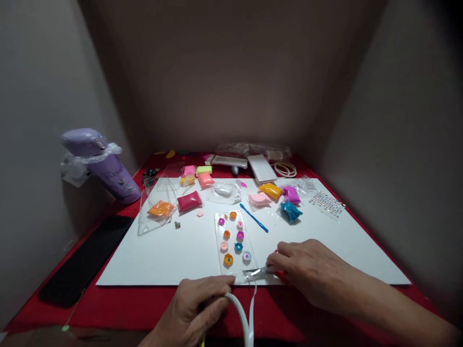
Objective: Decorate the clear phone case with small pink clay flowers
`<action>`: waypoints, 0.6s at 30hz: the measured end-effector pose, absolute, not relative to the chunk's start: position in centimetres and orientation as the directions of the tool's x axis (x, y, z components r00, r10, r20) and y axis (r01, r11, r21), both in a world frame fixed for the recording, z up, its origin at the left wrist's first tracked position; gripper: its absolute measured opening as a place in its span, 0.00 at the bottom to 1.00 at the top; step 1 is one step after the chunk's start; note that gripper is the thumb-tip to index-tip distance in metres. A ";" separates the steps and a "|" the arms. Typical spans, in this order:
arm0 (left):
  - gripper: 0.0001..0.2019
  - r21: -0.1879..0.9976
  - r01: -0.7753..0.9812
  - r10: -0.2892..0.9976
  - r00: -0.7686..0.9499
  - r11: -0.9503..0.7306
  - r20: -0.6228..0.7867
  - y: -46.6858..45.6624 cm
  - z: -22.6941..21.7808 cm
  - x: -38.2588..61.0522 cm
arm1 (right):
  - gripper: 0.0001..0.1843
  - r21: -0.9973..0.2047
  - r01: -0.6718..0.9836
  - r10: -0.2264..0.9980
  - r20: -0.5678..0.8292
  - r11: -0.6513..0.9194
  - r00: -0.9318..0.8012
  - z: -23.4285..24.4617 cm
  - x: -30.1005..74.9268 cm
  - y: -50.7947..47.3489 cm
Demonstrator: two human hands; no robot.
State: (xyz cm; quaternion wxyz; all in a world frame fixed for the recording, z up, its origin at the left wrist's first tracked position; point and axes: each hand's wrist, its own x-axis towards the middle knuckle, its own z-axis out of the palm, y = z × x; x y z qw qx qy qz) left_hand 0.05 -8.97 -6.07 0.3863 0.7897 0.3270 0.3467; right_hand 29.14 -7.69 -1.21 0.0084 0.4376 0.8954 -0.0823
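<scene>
My left hand [197, 308] is closed around a white curved band [240, 313] at the near edge of the red table. My right hand [307, 272] grips scissors with red handles [280, 274]. Their metal blades [255, 273] point left and meet a thin white strip [253, 303] that hangs down beside the band. Just beyond the blades lies a clear phone case [235, 241] dotted with several small clay flowers, on the white board [173, 255].
Small bags of coloured clay [189, 201] and a blue modelling tool [253, 218] lie on the board's far half. A sheet of stick-on gems [328, 203] sits at right. A purple bottle [104, 166] leans at far left, with a black phone [87, 260] near it.
</scene>
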 end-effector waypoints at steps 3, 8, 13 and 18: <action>0.14 0.831 0.252 0.780 0.550 -0.496 0.298 -9.0 -6.0 0.0 | 0.13 -0.142 0.786 0.784 -0.088 0.601 -0.615 -1.2 29.1 -7.7; 0.12 0.824 0.264 0.773 0.564 -0.502 0.290 -9.0 -6.0 0.0 | 0.14 -0.151 0.780 0.780 -0.074 0.608 -0.622 -1.3 29.2 -7.7; 0.11 0.823 0.277 0.772 0.575 -0.496 0.272 -8.9 -5.9 0.1 | 0.13 -0.136 0.779 0.781 -0.056 0.612 -0.623 -1.5 29.2 -7.7; 0.12 0.827 0.266 0.765 0.585 -0.495 0.270 -8.9 -6.0 0.1 | 0.14 -0.121 0.779 0.780 -0.050 0.615 -0.624 -1.6 29.2 -7.8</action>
